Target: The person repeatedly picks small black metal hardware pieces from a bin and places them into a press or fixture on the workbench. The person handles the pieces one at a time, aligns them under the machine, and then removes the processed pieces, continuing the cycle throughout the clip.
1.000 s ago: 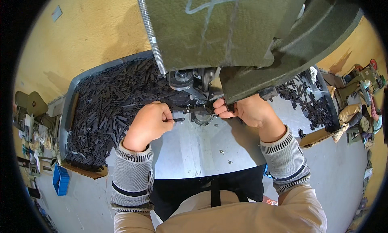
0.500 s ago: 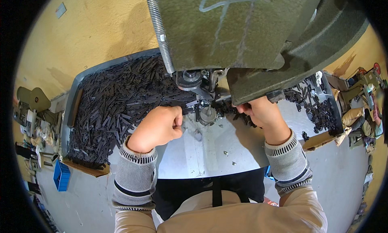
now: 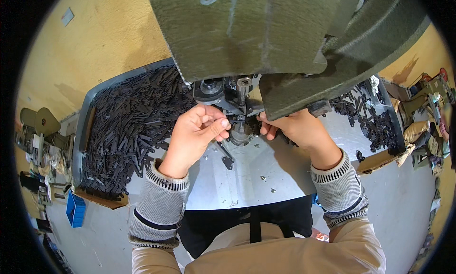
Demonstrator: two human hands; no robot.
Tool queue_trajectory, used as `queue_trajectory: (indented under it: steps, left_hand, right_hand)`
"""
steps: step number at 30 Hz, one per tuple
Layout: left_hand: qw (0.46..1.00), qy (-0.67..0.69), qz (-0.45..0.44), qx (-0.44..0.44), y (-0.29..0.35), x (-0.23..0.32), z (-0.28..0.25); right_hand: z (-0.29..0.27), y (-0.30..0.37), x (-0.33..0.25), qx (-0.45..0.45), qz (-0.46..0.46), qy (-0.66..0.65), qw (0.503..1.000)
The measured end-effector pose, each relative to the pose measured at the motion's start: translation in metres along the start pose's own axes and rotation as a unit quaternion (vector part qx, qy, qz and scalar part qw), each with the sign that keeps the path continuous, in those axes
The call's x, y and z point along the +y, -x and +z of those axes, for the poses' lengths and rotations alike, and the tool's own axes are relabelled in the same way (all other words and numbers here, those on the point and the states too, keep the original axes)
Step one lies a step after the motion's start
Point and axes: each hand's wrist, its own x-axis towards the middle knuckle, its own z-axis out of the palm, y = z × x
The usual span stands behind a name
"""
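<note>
My left hand [image 3: 195, 134] pinches a thin black metal strip [image 3: 233, 118] between thumb and fingertips at the machine's working point. Its far end is hidden under the tool head [image 3: 242, 91]. Below sits a round metal post [image 3: 241, 135], partly in shadow. My right hand [image 3: 297, 129] is on the other side, its fingers curled beneath the green machine arm [image 3: 304, 93]; what they hold is hidden. Another black strip [image 3: 228, 157] with a rounded end shows over the metal table [image 3: 223, 188], just below my left fingers.
A large heap of black strips [image 3: 133, 117] fills the left side, edged by a grey rim [image 3: 88, 100] and cardboard [image 3: 104, 200]. Smaller dark parts [image 3: 373, 126] lie at right. Small scraps dot the table. A blue crate [image 3: 75, 210] stands on the floor at left.
My left hand has moved right and forward to the tool head, its thumb now pinching. A black strip now shows below it. My right hand has shifted slightly left, and parts of the tool head moved.
</note>
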Motion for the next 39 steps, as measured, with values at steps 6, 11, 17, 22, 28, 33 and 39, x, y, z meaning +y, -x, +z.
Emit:
queue_trajectory:
  steps: [6, 11, 17, 22, 28, 33, 39]
  left_hand:
    - [0.995, -0.083, 0.048, -0.016, 0.003, -0.001, -0.003]
    - [0.985, -0.161, 0.063, -0.022, 0.005, -0.001, -0.001]
    - [0.988, -0.142, -0.055, -0.038, 0.002, 0.002, -0.003]
    - [0.986, -0.069, -0.146, -0.031, -0.001, 0.007, -0.008]
    - [0.986, -0.057, -0.158, -0.026, -0.003, 0.004, -0.010]
    - [0.985, -0.062, -0.161, -0.016, -0.002, 0.004, -0.009]
    - [0.992, -0.013, -0.128, -0.016, -0.001, 0.008, -0.011]
  right_hand:
    - [0.002, 0.002, -0.005, -0.018, 0.008, 0.096, 0.995]
    - [0.006, 0.005, -0.008, -0.023, -0.004, 0.150, 0.988]
    - [0.017, -0.006, 0.009, -0.014, 0.066, 0.138, 0.988]
    - [-0.001, -0.004, 0.014, -0.032, -0.011, 0.251, 0.967]
    - [-0.039, 0.035, -0.005, 0.056, -0.103, 0.345, 0.931]
    - [-0.034, 0.066, 0.013, 0.082, -0.112, 0.402, 0.905]
    - [-0.030, 0.066, 0.015, 0.106, -0.118, 0.395, 0.905]
